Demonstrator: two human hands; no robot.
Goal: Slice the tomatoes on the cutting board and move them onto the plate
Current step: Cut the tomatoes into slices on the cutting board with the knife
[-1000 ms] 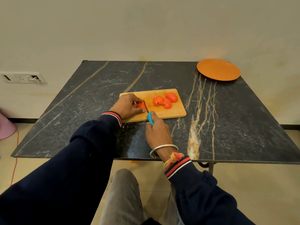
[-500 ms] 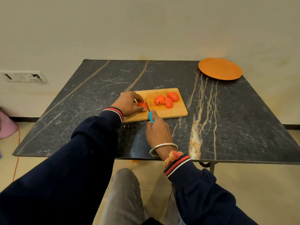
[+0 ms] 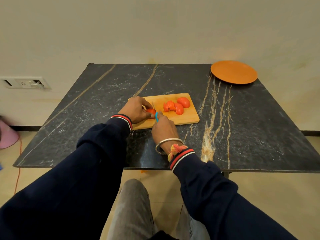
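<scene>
A wooden cutting board [image 3: 187,116] lies mid-table. On its right half sit several cut tomato pieces [image 3: 176,106]. At the board's left end my left hand [image 3: 136,110] pins down a tomato piece [image 3: 151,111], mostly hidden under the fingers. My right hand [image 3: 163,129] grips a knife [image 3: 155,113] with a blue handle; its blade stands on that tomato piece, just right of my left fingers. The orange plate [image 3: 233,74] sits bare at the table's far right corner.
The dark marble table [image 3: 103,94] stands against a pale wall. A wall socket [image 3: 24,82] is at the left, with a pink object [image 3: 7,134] and an orange cable on the floor below. My knees are under the near edge.
The knife has slid a little forward along the held tomato piece. My left hand keeps its hold. The cut pieces and the plate have not moved.
</scene>
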